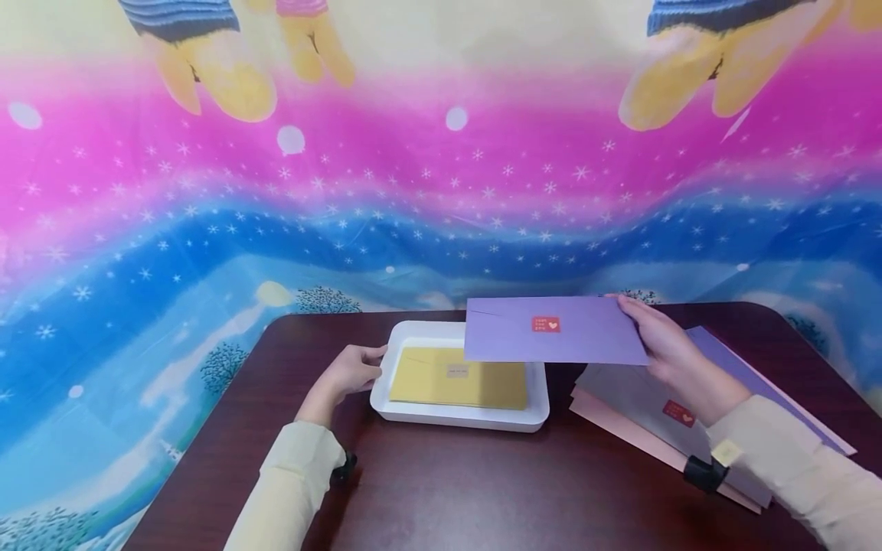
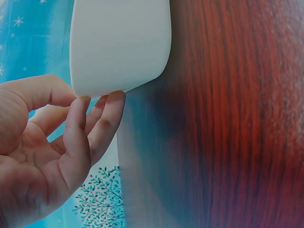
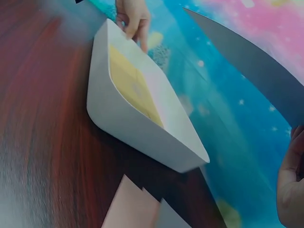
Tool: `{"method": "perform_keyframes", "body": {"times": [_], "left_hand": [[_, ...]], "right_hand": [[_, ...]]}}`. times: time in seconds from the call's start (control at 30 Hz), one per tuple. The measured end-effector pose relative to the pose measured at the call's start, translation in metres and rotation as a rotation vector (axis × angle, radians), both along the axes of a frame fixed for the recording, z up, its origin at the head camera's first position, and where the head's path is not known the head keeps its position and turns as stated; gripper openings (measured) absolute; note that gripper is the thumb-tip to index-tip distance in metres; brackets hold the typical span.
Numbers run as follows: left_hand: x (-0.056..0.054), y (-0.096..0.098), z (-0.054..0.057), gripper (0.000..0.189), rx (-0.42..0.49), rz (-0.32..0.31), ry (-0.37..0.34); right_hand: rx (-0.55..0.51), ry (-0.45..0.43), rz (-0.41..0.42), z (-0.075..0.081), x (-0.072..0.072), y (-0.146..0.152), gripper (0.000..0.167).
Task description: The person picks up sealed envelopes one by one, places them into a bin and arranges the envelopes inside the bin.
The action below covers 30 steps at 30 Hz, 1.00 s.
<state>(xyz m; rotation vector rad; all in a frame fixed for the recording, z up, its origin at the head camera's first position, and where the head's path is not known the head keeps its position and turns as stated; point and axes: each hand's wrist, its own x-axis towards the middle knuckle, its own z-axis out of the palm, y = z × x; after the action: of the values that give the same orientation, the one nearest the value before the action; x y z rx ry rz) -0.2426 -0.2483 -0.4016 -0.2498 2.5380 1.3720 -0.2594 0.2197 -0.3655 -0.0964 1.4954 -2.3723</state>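
Note:
My right hand point(image 1: 664, 340) grips a purple envelope point(image 1: 510, 330) by its right end, holding it above the right part of a white tray point(image 1: 462, 419). A red sticker with a white heart sits on this envelope. Its other face shows dark in the right wrist view, curving away from the hand point(image 3: 290, 185). At the tray's left end, my left hand point(image 1: 347, 375) holds the edge with its fingertips; the left wrist view shows fingers point(image 2: 78, 126) against the white wall. A yellow envelope point(image 1: 420, 375) lies flat inside the tray.
Right of the tray, under my right forearm, lies a fanned pile of envelopes: a grey one point(image 1: 623, 390), a pink one point(image 1: 620, 430) and a purple one point(image 1: 723, 352). The dark wooden table point(image 1: 441, 490) ends at a printed cloth backdrop point(image 1: 413, 168).

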Motion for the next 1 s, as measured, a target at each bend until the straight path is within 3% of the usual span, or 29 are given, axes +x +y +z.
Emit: {"method": "perform_keyframes", "body": {"times": [0.5,0.67,1.0], "left_hand": [[-0.001,-0.001,-0.002,0.055,0.0,-0.003,0.009],[-0.001,-0.002,-0.003,0.054,0.0,0.008,0.006],[0.0,-0.002,-0.002,0.053,0.028,-0.008,0.022]], "right_hand": [[0.147,0.021,-0.001,-0.016,-0.006,-0.059,0.03],[0.14,-0.004,0.008,-0.024,-0.006,-0.079,0.026],[0.194,-0.042,0.003,-0.035,-0.004,-0.103,0.041]]}}
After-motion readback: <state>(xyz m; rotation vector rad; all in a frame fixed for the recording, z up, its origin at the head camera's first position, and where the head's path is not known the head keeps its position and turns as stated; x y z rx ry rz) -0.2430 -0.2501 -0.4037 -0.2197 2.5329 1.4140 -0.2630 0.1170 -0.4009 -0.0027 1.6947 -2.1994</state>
